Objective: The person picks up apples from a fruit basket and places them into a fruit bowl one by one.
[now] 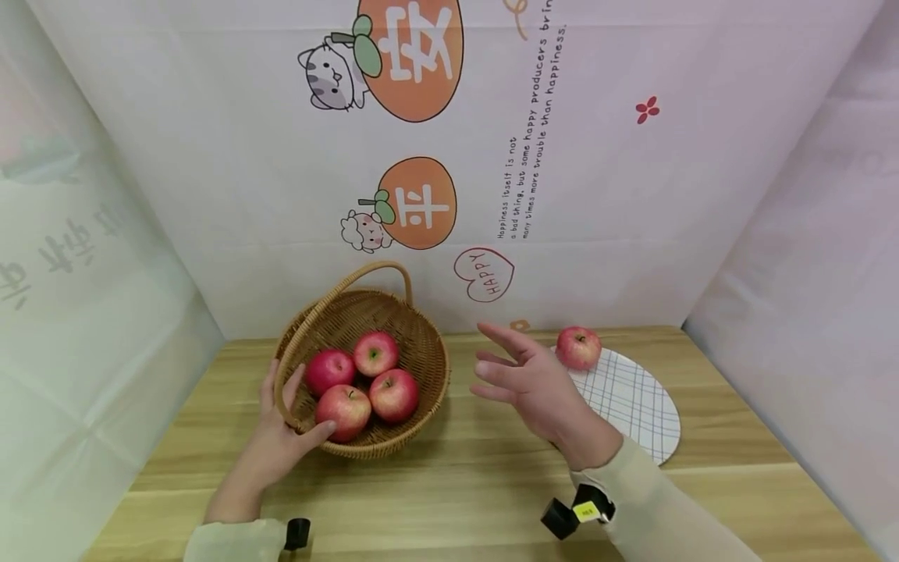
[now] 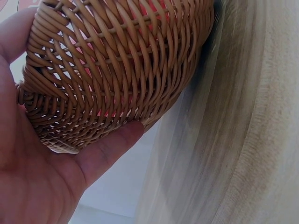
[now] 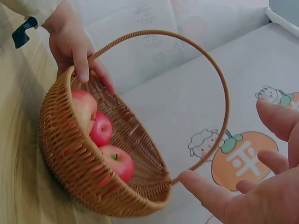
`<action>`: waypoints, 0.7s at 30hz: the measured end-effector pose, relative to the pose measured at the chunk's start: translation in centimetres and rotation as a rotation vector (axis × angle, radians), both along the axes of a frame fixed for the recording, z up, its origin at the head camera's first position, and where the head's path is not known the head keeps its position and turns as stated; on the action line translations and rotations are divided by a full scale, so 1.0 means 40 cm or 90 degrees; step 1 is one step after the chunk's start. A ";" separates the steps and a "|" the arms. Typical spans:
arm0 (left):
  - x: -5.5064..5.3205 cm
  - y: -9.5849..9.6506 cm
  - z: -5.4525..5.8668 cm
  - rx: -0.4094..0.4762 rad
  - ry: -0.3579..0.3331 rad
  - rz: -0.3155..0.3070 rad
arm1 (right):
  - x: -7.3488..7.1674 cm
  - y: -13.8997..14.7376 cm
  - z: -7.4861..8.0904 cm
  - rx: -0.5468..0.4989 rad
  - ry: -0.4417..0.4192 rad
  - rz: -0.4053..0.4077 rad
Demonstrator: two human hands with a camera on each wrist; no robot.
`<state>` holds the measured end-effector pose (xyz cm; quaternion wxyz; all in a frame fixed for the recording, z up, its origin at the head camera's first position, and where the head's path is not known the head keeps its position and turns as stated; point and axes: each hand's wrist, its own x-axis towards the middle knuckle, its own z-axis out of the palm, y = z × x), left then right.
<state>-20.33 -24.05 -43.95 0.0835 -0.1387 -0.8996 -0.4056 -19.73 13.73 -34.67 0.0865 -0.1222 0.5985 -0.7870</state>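
A wicker basket point(image 1: 430, 351) with an arched handle point(image 1: 382, 265) holds several red apples point(image 1: 394, 396). My left hand point(image 1: 272, 445) grips the basket's left rim near the foot of the handle, thumb and fingers on opposite sides of the wall. The left wrist view shows the woven outside point(image 2: 121, 60) close against that hand. To the right of the basket, my right hand point(image 1: 544, 386) hangs in the air with fingers spread and holds nothing. Beyond it, one more red apple point(image 1: 579, 348) sits at the far end of an oval checked mat point(image 1: 642, 406).
Everything stands on a wood-grain table point(image 1: 449, 499). A white printed cloth point(image 1: 597, 195) rises behind the table's far edge, close to the basket. White cloth sides point(image 1: 808, 273) flank the table left and right.
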 end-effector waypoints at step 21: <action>0.003 0.004 0.005 -0.002 -0.005 0.002 | -0.097 -0.185 -0.041 -0.005 -0.117 0.093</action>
